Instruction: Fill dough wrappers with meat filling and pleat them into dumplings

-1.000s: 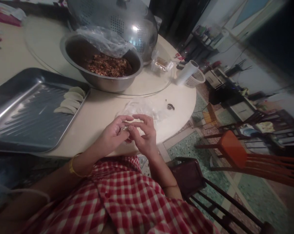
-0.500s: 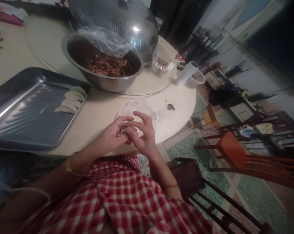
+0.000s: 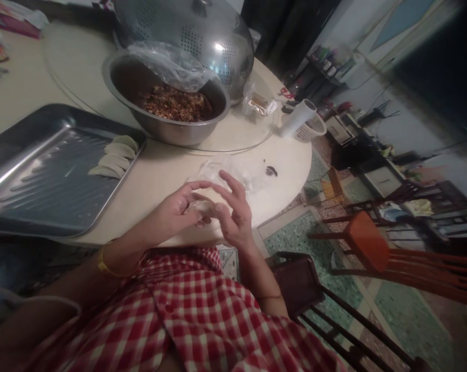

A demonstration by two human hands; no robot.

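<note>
Close to the table's front edge, my left hand [image 3: 181, 209] and my right hand [image 3: 233, 212] meet around a pale dumpling [image 3: 202, 207], partly covered by the fingers. My left hand cups it, thumb along the near side. The right thumb and finger pinch its right end, while the right index finger stretches away. Several folded dumplings [image 3: 115, 156] lie in a row at the right side of the metal tray [image 3: 55, 227]. Behind my hands stands a steel bowl [image 3: 179, 133] of reddish-brown minced filling [image 3: 175, 105], a clear plastic bag [image 3: 171, 64] over its far rim.
Crumpled clear plastic [image 3: 229, 170] lies just beyond my hands. A perforated steel dome [image 3: 233, 41] stands behind the bowl. At the right are a plastic roll [image 3: 301, 116], a white basket [image 3: 313, 129] and a small wrapped packet [image 3: 259, 106]. Chairs [image 3: 365, 243] stand on the floor.
My hands have drawn slightly apart, and more of the dumpling shows between them. The right hand has shifted a little to the right. The tray and bowl stay in place.
</note>
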